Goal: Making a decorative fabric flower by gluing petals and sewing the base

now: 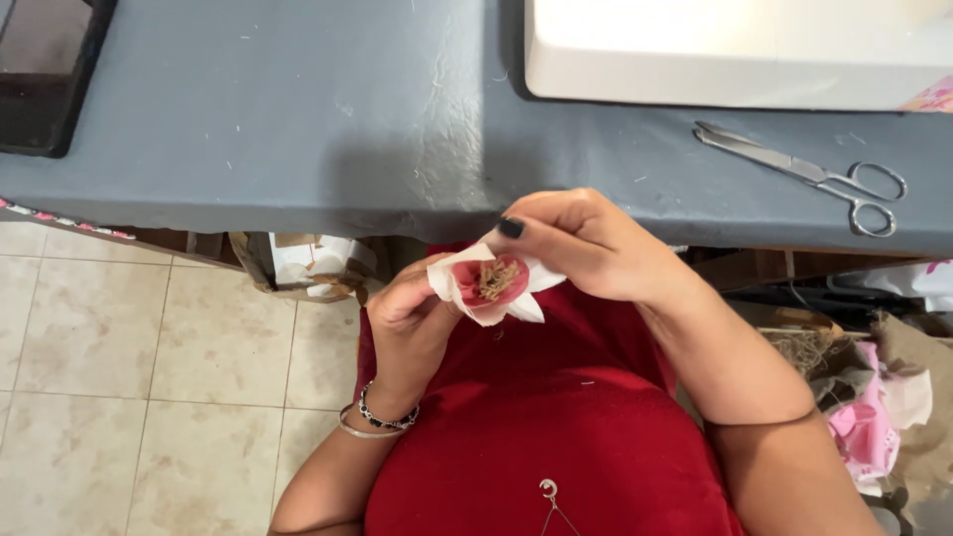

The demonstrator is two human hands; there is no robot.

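Both of my hands hold a small cloth pouch (pixel 489 286), white outside and pink inside, with a tuft of brown dried fibre in its open mouth. My left hand (pixel 415 313) grips the pouch from the left and below, fingers curled around its side. From the right and above, my right hand (pixel 586 241) pinches the rim between thumb and fingers. The pouch is held over my lap, just in front of the table's near edge.
A grey cloth-covered table (pixel 298 119) lies ahead. Metal scissors (pixel 809 174) rest on it at the right, below a white sewing-machine base (pixel 735 50). A dark tray (pixel 45 74) sits far left. Pink and white fabric scraps (pixel 874 417) pile at my right; tiled floor on the left.
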